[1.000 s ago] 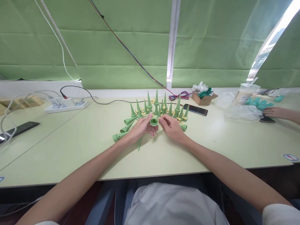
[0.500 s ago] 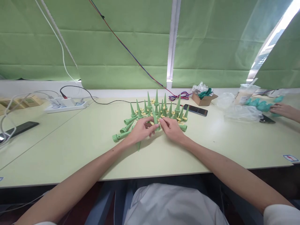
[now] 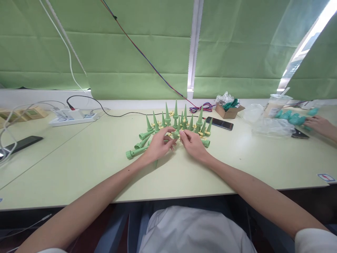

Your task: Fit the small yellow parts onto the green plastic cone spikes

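**Hands close in on a small green spike at the far side of the desk**

A second ago the green plastic cone (image 3: 174, 134) sat with its open round mouth facing the worker; now it has been turned and lowered, and both hands have drawn in tighter against the cluster. The left hand (image 3: 158, 146) curls around the piece from one side, while the right hand (image 3: 193, 143) pinches it from the other, fingertips (image 3: 181, 133) meeting over it, so both are clamped on the same cone just in front of the standing group of green pointed spikes with pale yellow fittings (image 3: 181, 121). That group stands toward the far edge of the pale green desk (image 3: 92, 165), with several spikes lying on their sides (image 3: 137, 151) near its left flank. A black phone (image 3: 219, 123) and a small cardboard box of crinkled wrapping (image 3: 228, 109) lie beyond, near the far edge; a white power strip (image 3: 71, 118) sits toward the far left corner. At the right edge, another person's hand (image 3: 317, 123) rests among teal pieces. Done well, this looks to call for a steady, light pinch and elbows kept low, so the upright spikes just behind are not toppled.
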### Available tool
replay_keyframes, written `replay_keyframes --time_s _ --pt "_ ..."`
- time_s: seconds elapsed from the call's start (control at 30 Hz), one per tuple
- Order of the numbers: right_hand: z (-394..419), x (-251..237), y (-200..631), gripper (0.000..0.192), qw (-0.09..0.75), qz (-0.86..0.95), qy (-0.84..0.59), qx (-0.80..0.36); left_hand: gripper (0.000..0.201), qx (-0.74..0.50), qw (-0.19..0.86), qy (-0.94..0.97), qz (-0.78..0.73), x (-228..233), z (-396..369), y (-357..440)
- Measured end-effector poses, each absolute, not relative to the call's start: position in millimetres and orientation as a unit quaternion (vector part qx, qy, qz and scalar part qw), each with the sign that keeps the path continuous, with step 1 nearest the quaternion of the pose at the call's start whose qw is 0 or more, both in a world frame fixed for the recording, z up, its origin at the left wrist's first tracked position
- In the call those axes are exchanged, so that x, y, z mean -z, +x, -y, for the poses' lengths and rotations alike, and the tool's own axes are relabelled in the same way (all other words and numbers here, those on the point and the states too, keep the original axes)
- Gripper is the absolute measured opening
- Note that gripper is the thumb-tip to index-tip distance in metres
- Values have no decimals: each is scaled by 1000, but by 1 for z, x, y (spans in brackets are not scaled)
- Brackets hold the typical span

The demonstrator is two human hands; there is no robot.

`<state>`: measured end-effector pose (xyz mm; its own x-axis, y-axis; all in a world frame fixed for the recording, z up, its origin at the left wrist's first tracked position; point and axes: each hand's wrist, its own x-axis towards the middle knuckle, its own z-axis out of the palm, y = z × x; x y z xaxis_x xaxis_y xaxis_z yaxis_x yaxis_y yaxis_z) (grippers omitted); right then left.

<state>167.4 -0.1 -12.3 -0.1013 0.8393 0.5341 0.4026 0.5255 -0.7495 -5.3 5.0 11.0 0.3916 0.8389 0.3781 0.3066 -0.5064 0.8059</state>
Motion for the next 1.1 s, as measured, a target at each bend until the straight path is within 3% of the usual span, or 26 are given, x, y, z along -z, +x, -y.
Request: replay_keyframes --time_s 0.13,0.37,0.53,0.9,1.1 --pt "1 10 168 42 537 694 -425 -221 29 -425 352 735 -395 -13 -6 -6" --pt "2 9 168 41 536 698 -412 -235 49 -389 498 681 -370 -21 -5 -3" --pt "3 10 169 39 523 711 -394 -257 47 -351 537 682 -352 -21 -5 -6" --pt "2 12 169 42 506 716 -409 -254 34 -363 379 752 -399 -20 -2 -10" --pt "2 12 169 47 496 724 -416 -238 37 -398 324 769 -382 -16 -4 -9"
